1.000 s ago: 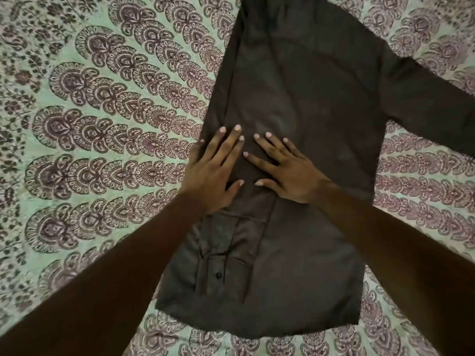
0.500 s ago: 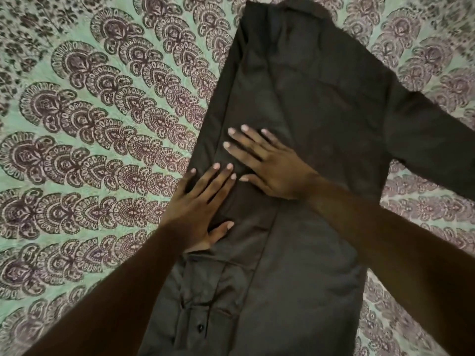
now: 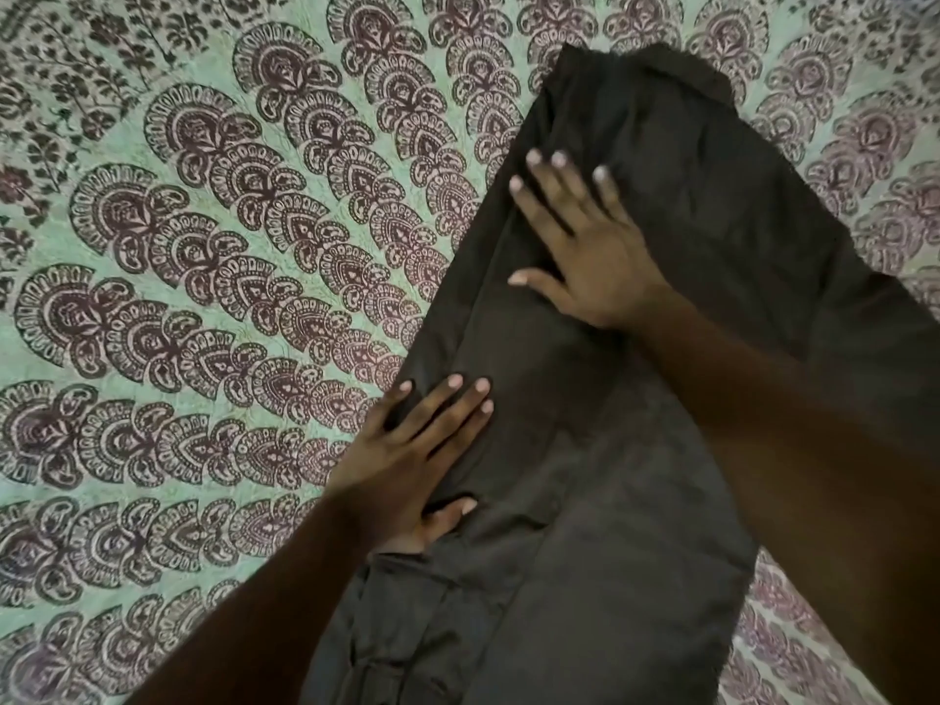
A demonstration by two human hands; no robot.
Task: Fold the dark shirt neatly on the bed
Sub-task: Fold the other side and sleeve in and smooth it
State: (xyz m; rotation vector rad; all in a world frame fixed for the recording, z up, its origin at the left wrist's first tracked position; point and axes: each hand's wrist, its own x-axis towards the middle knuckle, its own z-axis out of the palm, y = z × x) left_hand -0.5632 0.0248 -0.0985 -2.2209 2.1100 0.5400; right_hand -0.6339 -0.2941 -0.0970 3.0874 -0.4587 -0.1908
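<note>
Fingers straight and holding nothing, the left grip point(image 3: 417, 460) and right grip point(image 3: 595, 256) should slowly press the dark shirt point(image 3: 585, 577) flat on the bed point(image 3: 203, 297).

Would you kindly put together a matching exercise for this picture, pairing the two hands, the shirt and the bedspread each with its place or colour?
Things:
1. left hand
2. right hand
3. dark shirt
4. bedspread

Descriptions:
A. green with a maroon print
B. flat on the shirt, farther from the person
C. plain dark cloth under both hands
D. flat on the shirt's left edge, nearer the person

Pairs: 1-D, 2-B, 3-C, 4-A
</note>
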